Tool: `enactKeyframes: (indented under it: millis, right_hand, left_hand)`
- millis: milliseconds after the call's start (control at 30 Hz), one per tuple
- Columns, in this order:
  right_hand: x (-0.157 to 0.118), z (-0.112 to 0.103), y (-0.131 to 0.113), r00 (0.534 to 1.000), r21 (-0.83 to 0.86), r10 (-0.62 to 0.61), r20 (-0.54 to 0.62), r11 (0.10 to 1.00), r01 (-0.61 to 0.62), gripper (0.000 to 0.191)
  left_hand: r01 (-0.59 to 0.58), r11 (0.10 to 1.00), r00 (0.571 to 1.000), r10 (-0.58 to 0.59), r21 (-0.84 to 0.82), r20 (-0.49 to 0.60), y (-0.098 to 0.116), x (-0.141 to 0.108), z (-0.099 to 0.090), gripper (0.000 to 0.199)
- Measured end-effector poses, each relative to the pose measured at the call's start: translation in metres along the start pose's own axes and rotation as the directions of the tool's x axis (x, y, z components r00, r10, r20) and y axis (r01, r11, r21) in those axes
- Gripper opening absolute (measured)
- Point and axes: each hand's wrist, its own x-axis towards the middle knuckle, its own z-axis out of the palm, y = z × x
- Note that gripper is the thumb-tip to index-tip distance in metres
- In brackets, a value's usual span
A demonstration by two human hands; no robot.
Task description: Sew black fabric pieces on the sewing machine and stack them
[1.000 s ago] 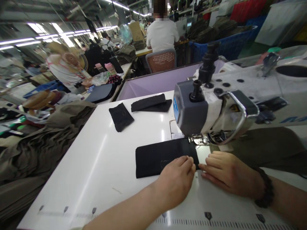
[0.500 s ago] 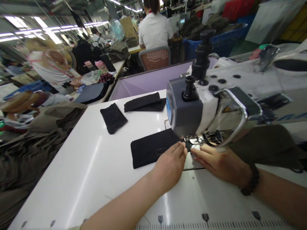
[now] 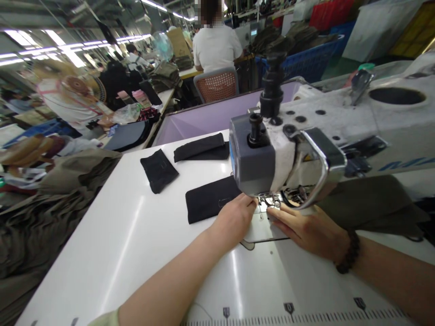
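Observation:
A folded black fabric piece (image 3: 205, 199) with a small stitched outline lies flat on the white sewing table. Its right end runs under the head of the sewing machine (image 3: 253, 156). My left hand (image 3: 236, 215) is closed on the near edge of this piece, fingertips beside the presser foot (image 3: 268, 200). The thumb is hidden. On the other side of the foot, my right hand (image 3: 306, 226) has its fingers stretched out low over the metal needle plate (image 3: 263, 228). No cloth shows under those fingers.
Two more black fabric pieces, a smaller one (image 3: 159, 170) and a folded strip (image 3: 200, 147), lie farther back on the table. Olive fabric (image 3: 374, 201) sits behind my right hand. Brown garments (image 3: 44, 226) are heaped at the left. A person (image 3: 217, 47) sits ahead.
The black piece has shifted away from me, deeper under the machine head, and my left hand moved with it. More of the needle plate is uncovered. My right hand stays beside the foot.

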Motion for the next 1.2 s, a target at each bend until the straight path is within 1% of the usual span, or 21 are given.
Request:
enactKeyframes:
  millis: [100, 167, 233, 300, 400, 433, 467, 500, 533, 567, 600, 633, 700, 733, 767, 833, 867, 933, 1000, 1100, 1200]
  right_hand:
    - [0.0, 0.0, 0.0, 1.0, -0.01, -0.006, -0.007, 1.0, 0.006, 0.021]
    - [0.0, 0.0, 0.0, 1.0, -0.016, -0.011, -0.005, 1.0, 0.011, 0.022]
    - [-0.001, 0.0, 0.0, 1.0, -0.031, -0.015, -0.006, 0.999, 0.015, 0.022]
    - [-0.002, 0.001, 0.0, 1.0, -0.045, -0.02, -0.011, 0.999, 0.019, 0.022]
    - [-0.003, 0.001, 0.001, 1.0, -0.033, -0.026, -0.002, 0.999, 0.026, 0.022]
    - [-0.003, 0.0, 0.001, 1.0, -0.022, -0.03, 0.004, 0.999, 0.03, 0.023]
    - [-0.003, -0.001, 0.002, 0.999, -0.009, -0.035, 0.011, 0.999, 0.035, 0.023]
    - [-0.003, -0.002, 0.002, 0.999, 0.007, -0.04, 0.012, 0.999, 0.04, 0.023]
    - [-0.003, -0.003, 0.002, 0.999, 0.027, -0.047, 0.01, 0.999, 0.046, 0.024]
    - [-0.004, -0.004, 0.002, 0.998, 0.049, -0.057, 0.005, 0.997, 0.057, 0.025]
    - [-0.005, -0.005, 0.002, 0.997, 0.074, -0.072, 0.001, 0.995, 0.072, 0.026]
    - [-0.005, -0.006, 0.002, 0.996, 0.099, -0.092, -0.001, 0.991, 0.092, 0.028]
    - [-0.007, -0.008, 0.0, 0.99, 0.137, -0.142, -0.003, 0.98, 0.141, 0.033]
    - [-0.008, -0.009, -0.002, 0.985, 0.151, -0.172, -0.003, 0.974, 0.17, 0.034]
    - [-0.008, -0.01, -0.004, 0.979, 0.163, -0.203, -0.006, 0.966, 0.201, 0.036]
    - [-0.009, -0.011, -0.007, 0.965, 0.175, -0.263, -0.019, 0.949, 0.262, 0.035]
    - [-0.009, -0.011, -0.009, 0.956, 0.181, -0.293, -0.025, 0.939, 0.292, 0.034]
    - [-0.009, -0.01, -0.011, 0.943, 0.189, -0.333, -0.027, 0.924, 0.332, 0.032]
    - [-0.01, -0.01, -0.011, 0.939, 0.196, -0.344, -0.022, 0.919, 0.342, 0.032]
    - [-0.009, -0.007, -0.008, 0.949, 0.175, -0.315, -0.025, 0.933, 0.315, 0.032]
    - [-0.008, -0.003, -0.006, 0.97, 0.086, -0.238, -0.05, 0.967, 0.241, 0.029]
  left_hand:
    - [0.029, 0.996, 0.997, -0.035, 0.081, 0.072, 0.011, -0.002, -0.005, 0.019]
    - [0.142, 0.976, 0.981, -0.161, 0.162, 0.109, 0.018, -0.002, -0.008, 0.024]
    - [0.29, 0.939, 0.94, -0.316, 0.187, 0.129, 0.017, 0.0, -0.014, 0.028]
    - [0.399, 0.904, 0.896, -0.42, 0.155, 0.141, 0.006, 0.0, -0.027, 0.034]
    - [0.49, 0.865, 0.861, -0.499, 0.108, 0.095, -0.024, -0.009, -0.059, 0.05]
    - [0.527, 0.847, 0.845, -0.531, 0.068, 0.062, -0.033, -0.014, -0.068, 0.054]
    - [0.547, 0.824, 0.834, -0.551, -0.147, 0.012, -0.041, -0.02, -0.075, 0.055]
    - [0.518, 0.771, 0.825, -0.565, -0.369, -0.023, -0.045, -0.026, -0.078, 0.056]
    - [0.469, 0.69, 0.821, -0.571, -0.552, -0.016, -0.046, -0.034, -0.076, 0.055]
    - [0.428, 0.611, 0.825, -0.566, -0.666, 0.011, -0.044, -0.041, -0.07, 0.054]
    - [0.412, 0.569, 0.825, -0.565, -0.712, 0.025, -0.039, -0.048, -0.062, 0.052]
    - [0.417, 0.583, 0.814, -0.58, -0.697, 0.002, -0.032, -0.056, -0.051, 0.051]
    - [0.482, 0.737, 0.759, -0.621, -0.475, -0.193, -0.015, -0.069, -0.029, 0.051]
    - [0.495, 0.811, 0.764, -0.577, -0.311, -0.288, -0.005, -0.075, -0.02, 0.047]
    - [0.45, 0.877, 0.819, -0.48, -0.167, -0.315, 0.005, -0.079, -0.014, 0.04]
    - [0.227, 0.974, 0.95, -0.222, -0.003, -0.219, 0.024, -0.082, -0.006, 0.032]
    - [0.141, 0.989, 0.977, -0.134, 0.033, -0.163, 0.032, -0.081, -0.004, 0.029]
    - [0.035, 0.997, 0.993, -0.027, 0.07, -0.119, 0.043, -0.074, -0.001, 0.026]
    - [0.006, 0.997, 0.992, 0.005, 0.082, -0.124, 0.048, -0.064, 0.001, 0.026]
    - [-0.005, 0.997, 0.99, 0.015, 0.071, -0.138, 0.043, -0.047, 0.005, 0.027]
    - [0.011, 0.999, 0.991, -0.004, 0.05, -0.133, 0.032, -0.036, 0.007, 0.027]
